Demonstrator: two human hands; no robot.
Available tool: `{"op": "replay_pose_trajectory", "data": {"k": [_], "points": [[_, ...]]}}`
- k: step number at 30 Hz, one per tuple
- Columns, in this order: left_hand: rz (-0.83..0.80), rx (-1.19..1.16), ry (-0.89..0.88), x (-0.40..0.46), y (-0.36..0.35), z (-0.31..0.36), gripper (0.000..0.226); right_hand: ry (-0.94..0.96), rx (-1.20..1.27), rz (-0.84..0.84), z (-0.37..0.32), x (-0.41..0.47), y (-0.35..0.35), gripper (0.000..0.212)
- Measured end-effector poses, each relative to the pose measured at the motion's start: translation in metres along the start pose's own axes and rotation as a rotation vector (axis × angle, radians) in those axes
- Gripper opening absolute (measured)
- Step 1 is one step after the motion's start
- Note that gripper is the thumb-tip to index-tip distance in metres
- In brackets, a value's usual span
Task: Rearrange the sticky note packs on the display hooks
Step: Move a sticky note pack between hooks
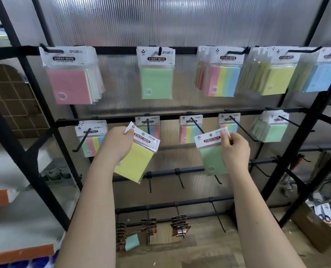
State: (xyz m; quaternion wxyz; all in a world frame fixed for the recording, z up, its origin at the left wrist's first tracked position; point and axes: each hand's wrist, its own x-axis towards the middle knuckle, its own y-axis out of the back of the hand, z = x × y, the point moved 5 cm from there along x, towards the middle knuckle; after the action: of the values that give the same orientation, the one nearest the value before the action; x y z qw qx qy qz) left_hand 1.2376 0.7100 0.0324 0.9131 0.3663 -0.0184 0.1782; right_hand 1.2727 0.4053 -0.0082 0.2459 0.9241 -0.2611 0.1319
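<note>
Before the black display rack, I have a sticky note pack in each hand. My left hand pinches the header card of a yellow sticky note pack, which hangs tilted in front of the middle rail, off any hook. My right hand pinches the top right corner of a green sticky note pack, held just below a bare hook on that rail. Striped multicolour packs hang on the hooks between my hands.
</note>
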Motion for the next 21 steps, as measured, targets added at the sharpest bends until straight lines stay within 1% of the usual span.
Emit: {"op": "replay_pose_trajectory", "data": {"k": [2, 5, 11, 14, 18, 21], "points": [[0.039, 0.017, 0.0, -0.001, 0.004, 0.0, 0.037, 0.042, 0.032, 0.012, -0.009, 0.0, 0.004, 0.048], [0.071, -0.026, 0.0, -0.002, 0.011, 0.002, 0.027, 0.072, 0.1, 0.042, -0.019, 0.001, 0.01, 0.05], [0.138, -0.117, 0.008, -0.009, 0.018, 0.009, 0.031, 0.112, 0.211, 0.108, -0.033, 0.001, 0.019, 0.048], [0.172, -0.167, -0.004, -0.011, 0.019, 0.015, 0.033, 0.123, 0.272, 0.12, -0.038, 0.004, 0.025, 0.045], [0.24, -0.188, -0.06, -0.016, 0.017, 0.028, 0.037, 0.102, 0.436, 0.131, -0.046, 0.008, 0.036, 0.031], [0.29, -0.192, -0.101, -0.019, 0.013, 0.04, 0.042, 0.126, 0.487, 0.171, -0.057, 0.016, 0.048, 0.025]]}}
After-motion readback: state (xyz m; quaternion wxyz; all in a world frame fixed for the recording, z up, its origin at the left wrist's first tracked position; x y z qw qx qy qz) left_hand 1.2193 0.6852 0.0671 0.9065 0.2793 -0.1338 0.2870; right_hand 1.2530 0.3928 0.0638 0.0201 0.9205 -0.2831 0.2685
